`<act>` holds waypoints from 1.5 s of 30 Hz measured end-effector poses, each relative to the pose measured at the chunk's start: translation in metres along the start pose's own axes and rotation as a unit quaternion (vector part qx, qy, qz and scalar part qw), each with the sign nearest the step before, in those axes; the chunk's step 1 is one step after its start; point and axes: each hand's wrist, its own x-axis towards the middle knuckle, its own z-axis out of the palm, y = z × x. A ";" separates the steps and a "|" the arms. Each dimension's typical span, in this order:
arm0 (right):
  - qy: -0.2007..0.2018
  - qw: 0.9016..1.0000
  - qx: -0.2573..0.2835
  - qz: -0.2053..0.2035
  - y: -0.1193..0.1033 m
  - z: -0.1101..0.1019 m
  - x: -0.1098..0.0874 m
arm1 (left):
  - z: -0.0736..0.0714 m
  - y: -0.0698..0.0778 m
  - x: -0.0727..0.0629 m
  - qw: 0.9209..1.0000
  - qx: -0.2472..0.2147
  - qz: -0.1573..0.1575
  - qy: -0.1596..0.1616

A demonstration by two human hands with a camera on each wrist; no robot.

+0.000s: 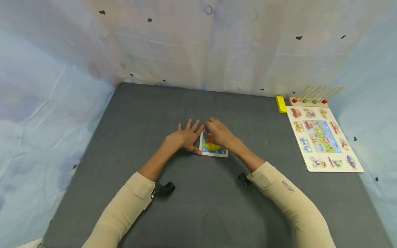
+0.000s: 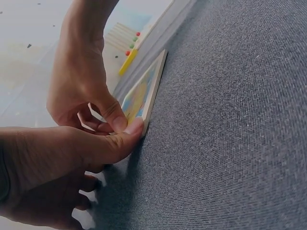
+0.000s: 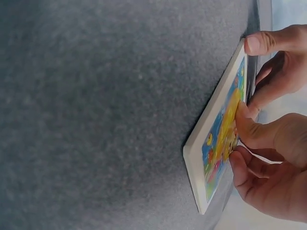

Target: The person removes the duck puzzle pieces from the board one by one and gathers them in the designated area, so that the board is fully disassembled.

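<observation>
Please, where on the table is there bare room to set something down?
The table is bare left of the left hand, and between the right hand and the wooden puzzle board. Crowded: far right, where the yellow block and bead rack sit by that board, and the centre, where both hands touch the picture board.

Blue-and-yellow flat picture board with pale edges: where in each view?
Head: blue-and-yellow flat picture board just right of and below centre.
Left wrist: picture board in the upper half, slightly left of centre, steeply slanted.
Right wrist: picture board right of centre, running diagonally.
Shared landmark: left hand, thumb at one board corner.
</observation>
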 end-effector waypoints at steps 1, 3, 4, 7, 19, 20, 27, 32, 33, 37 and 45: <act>-0.004 1.000 0.002 0.001 0.000 0.000 0.000 | 0.000 0.000 -0.001 1.000 -0.001 -0.001 -0.004; -0.007 1.000 0.010 0.000 0.000 0.001 0.000 | 0.000 -0.001 -0.002 1.000 -0.003 -0.002 -0.012; -0.005 1.000 0.016 -0.003 0.000 0.002 0.000 | 0.000 -0.001 -0.002 1.000 -0.003 -0.004 -0.015; 0.010 0.999 0.026 -0.018 -0.001 0.003 0.000 | -0.002 -0.003 -0.003 1.000 -0.007 -0.010 -0.018; 0.023 0.998 0.053 -0.032 0.001 -0.001 0.000 | -0.005 -0.002 -0.001 1.000 -0.006 -0.010 -0.027; 0.023 0.997 0.057 -0.035 0.001 -0.001 -0.001 | -0.004 -0.002 -0.001 1.000 -0.006 -0.010 -0.028; 0.042 0.992 0.093 -0.069 0.007 -0.013 -0.008 | -0.004 0.001 0.000 0.999 -0.006 -0.011 -0.031; 0.083 0.989 0.115 -0.042 0.022 -0.034 -0.018 | -0.004 0.003 0.001 0.999 -0.015 -0.011 -0.026; 0.090 0.989 0.118 -0.031 0.027 -0.038 -0.020 | -0.004 0.003 0.001 0.999 -0.016 -0.011 -0.025; 0.095 0.987 0.129 0.021 0.050 -0.053 -0.028 | -0.005 0.002 0.000 0.999 -0.018 -0.012 -0.023; 0.064 0.984 0.137 0.090 0.099 -0.061 -0.043 | -0.006 0.005 0.001 0.999 -0.012 -0.013 -0.028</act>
